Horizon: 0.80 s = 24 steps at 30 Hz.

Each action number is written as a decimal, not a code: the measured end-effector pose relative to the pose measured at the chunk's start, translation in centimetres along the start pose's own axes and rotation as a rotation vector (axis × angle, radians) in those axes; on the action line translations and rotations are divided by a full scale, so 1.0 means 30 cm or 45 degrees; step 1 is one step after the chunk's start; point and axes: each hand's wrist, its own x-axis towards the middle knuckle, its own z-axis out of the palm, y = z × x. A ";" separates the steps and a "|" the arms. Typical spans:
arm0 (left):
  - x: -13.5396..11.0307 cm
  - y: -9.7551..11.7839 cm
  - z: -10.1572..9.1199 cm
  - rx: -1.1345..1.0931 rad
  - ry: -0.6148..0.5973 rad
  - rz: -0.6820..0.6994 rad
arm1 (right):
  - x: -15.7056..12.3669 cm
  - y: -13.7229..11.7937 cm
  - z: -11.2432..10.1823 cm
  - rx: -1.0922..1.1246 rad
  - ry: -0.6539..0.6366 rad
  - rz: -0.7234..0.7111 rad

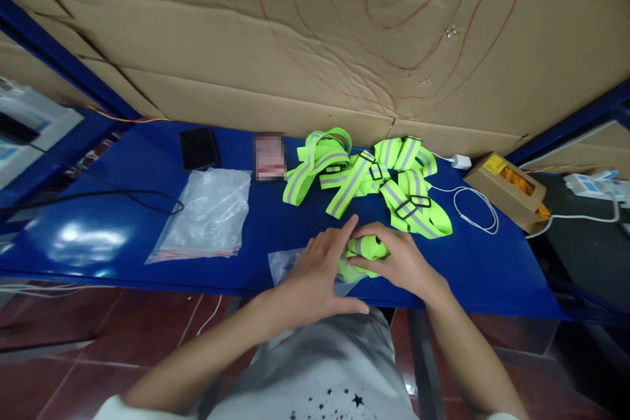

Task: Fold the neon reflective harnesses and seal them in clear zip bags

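Note:
My right hand [401, 261] is wrapped round a rolled neon-yellow reflective strap [370, 247] with a grey stripe, near the front edge of the blue table. Beside it, my left hand [322, 269] lies over a clear plastic bag [284, 264], its thumb and fingers spread apart. Part of the yellow material shows through or against the bag between the hands; the bag's mouth is hidden. Behind the hands lies a loose heap of neon-yellow reflective straps [354, 174] with black buckles.
A stack of clear zip bags [207, 213] lies at the left, near a black phone-like object [198, 148] and a blurred reddish packet [270, 157]. A white cable [475, 210] coils at the right beside an open cardboard box [506, 190]. Cardboard [197, 33] walls the table's back.

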 end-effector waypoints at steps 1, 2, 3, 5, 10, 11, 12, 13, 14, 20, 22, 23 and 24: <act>0.010 0.001 -0.030 -0.102 -0.029 -0.039 | 0.002 -0.002 -0.014 -0.024 -0.004 -0.074; 0.024 0.001 -0.058 -0.167 -0.043 -0.091 | 0.005 -0.008 -0.028 -0.047 0.001 -0.151; 0.041 0.000 -0.082 -0.206 -0.076 -0.124 | 0.011 -0.017 -0.040 -0.067 0.006 -0.233; 0.075 -0.003 -0.113 -0.328 -0.245 -0.161 | 0.027 -0.040 -0.060 -0.089 0.015 -0.367; 0.108 -0.005 -0.100 -0.860 -0.532 -0.232 | 0.086 -0.072 -0.101 -0.080 0.024 -0.409; 0.105 -0.006 -0.093 -0.897 -0.533 -0.242 | 0.100 -0.074 -0.110 -0.101 -0.021 -0.383; 0.101 -0.006 -0.087 -0.914 -0.551 -0.246 | 0.114 -0.076 -0.121 -0.116 -0.092 -0.352; 0.099 -0.006 -0.085 -0.928 -0.587 -0.241 | 0.128 -0.080 -0.131 -0.115 -0.176 -0.319; 0.098 -0.006 -0.085 -0.956 -0.635 -0.218 | 0.143 -0.085 -0.141 -0.093 -0.257 -0.294; 0.110 0.002 -0.101 -1.200 -0.850 0.007 | 0.196 -0.118 -0.130 -0.029 -0.386 -0.244; 0.105 -0.004 -0.091 -1.290 -0.714 -0.077 | 0.192 -0.113 -0.099 -0.086 -0.316 -0.201; 0.100 -0.009 -0.083 -1.340 -0.613 -0.151 | 0.187 -0.109 -0.084 -0.107 -0.268 -0.165; 0.095 -0.014 -0.075 -1.375 -0.515 -0.230 | 0.181 -0.104 -0.072 -0.123 -0.222 -0.113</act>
